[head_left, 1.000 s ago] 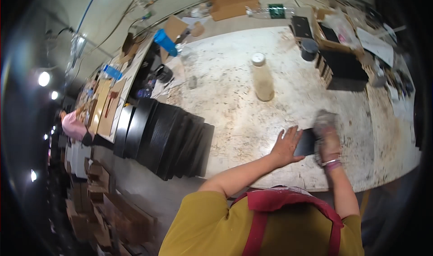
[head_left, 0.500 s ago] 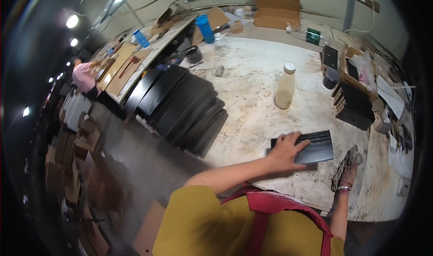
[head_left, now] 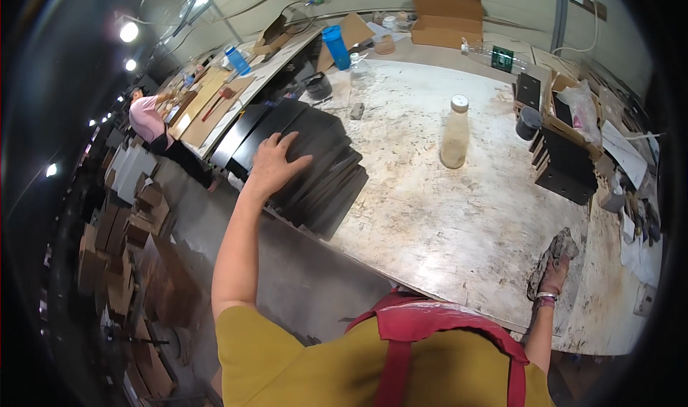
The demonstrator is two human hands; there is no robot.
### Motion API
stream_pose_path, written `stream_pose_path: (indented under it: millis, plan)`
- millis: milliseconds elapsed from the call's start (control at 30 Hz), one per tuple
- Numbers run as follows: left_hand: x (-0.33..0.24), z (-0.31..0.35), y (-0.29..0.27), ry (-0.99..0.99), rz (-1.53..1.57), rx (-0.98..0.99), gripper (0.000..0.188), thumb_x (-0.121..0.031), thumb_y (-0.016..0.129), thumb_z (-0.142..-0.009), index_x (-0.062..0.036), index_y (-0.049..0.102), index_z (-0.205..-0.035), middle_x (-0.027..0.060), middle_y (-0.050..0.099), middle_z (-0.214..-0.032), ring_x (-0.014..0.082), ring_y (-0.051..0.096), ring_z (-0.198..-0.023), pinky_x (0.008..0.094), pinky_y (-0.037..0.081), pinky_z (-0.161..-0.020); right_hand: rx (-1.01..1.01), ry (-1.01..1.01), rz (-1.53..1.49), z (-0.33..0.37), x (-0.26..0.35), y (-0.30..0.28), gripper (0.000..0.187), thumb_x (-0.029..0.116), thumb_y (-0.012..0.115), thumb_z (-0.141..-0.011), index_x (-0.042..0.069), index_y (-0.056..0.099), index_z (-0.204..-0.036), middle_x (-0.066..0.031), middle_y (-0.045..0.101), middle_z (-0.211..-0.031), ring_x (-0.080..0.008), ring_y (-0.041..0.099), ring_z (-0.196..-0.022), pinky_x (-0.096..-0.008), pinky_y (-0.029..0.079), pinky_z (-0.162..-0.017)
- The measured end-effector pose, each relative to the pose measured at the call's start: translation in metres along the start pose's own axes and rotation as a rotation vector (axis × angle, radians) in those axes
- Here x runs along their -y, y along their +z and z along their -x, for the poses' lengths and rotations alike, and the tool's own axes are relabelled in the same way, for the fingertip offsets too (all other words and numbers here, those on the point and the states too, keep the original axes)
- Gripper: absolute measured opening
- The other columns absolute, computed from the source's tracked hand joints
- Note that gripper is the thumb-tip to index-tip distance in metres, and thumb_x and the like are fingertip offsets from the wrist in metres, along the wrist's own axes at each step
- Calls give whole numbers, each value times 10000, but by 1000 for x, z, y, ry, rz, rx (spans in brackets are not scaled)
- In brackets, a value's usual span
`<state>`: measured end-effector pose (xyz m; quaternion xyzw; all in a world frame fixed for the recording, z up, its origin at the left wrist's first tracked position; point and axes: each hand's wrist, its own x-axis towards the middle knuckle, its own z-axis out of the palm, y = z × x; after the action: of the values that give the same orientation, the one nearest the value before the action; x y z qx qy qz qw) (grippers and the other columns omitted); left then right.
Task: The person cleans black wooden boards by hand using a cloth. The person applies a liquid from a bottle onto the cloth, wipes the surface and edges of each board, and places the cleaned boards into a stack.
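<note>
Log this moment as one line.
left hand: open, at black panel stack, contact unclear | right hand: holding grey rag on white tabletop | white-capped bottle: upright

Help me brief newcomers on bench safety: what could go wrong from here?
The left hand is at an uneven pile of black boards by the edge of the table; a nudge might slide some off.
The white-capped bottle stands upright, so a passing arm could topple it.
The stained cloth in the right hand may smear dirt.
</note>
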<state>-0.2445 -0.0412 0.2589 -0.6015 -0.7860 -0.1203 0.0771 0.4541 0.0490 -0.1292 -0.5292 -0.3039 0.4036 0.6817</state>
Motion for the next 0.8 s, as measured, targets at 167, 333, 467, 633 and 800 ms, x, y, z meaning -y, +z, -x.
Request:
stream_pose_path:
  millis: [167,333,467,633,800]
  plan:
    - [-88,-6,9,357,57,-197,540,-296,731,-772,-100,574,-1251,187,445,-1385,378,422,-1267,455,368,-1034,-53,-30,328,19,41,23,499,225,541,-934,-35,422,-1342,-141,398,-1409,-240,395,-1275,-394,380,-1071]
    - [-217,-18,91,615,786,252,426,-249,670,-871,-49,579,-1236,155,615,-1203,266,610,-1067,366,477,-928,-32,21,455,21,57,-5,585,288,586,-891,-52,434,-1342,-183,487,-1348,-275,489,-1196,-376,391,-1022]
    - [-325,-31,187,640,1079,650,433,-237,653,-885,-43,551,-1258,124,628,-1189,209,629,-998,336,503,-861,-80,17,452,10,71,-41,575,334,600,-859,-35,498,-1288,-176,531,-1291,-273,511,-1159,-380,400,-995]
    - [-400,-41,285,168,1305,786,533,-213,608,-912,-29,422,-1376,134,523,-1326,194,617,-998,308,517,-787,-170,34,450,-10,132,-36,581,371,630,-828,-1,542,-1265,-124,556,-1269,-239,511,-1153,-329,386,-1002]
    - [-447,-44,336,307,1318,535,618,-200,615,-896,13,342,-1408,260,434,-1374,318,493,-1215,376,412,-1002,2,-81,463,-52,150,-20,556,336,630,-833,6,545,-1272,-125,564,-1254,-234,525,-1124,-326,401,-982]
